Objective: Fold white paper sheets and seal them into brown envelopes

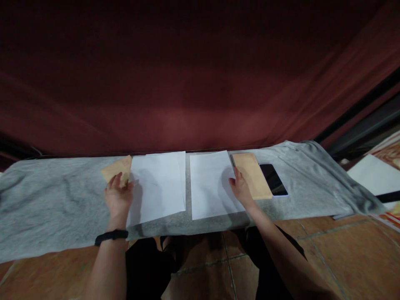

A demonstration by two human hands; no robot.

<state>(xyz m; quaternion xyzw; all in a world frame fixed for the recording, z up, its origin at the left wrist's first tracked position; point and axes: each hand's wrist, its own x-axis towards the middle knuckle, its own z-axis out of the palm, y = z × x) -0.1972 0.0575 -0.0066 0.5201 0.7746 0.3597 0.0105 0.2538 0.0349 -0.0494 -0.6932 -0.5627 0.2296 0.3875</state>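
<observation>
My left hand [118, 198] grips a tan envelope [118, 170] at the left edge of a white paper sheet [159, 185], thumb and fingers closed on the envelope's lower edge. My right hand [240, 188] rests on the right edge of a second white sheet [209, 183], fingertips touching a tan envelope stack [252, 175]; whether its fingers grip anything is unclear. Everything lies on a grey cloth [56, 200].
A black phone [273, 179] lies face up just right of the tan stack. A dark red curtain [200, 83] hangs behind the cloth. Tiled floor [343, 258] lies in front, with more white paper [371, 173] at the far right.
</observation>
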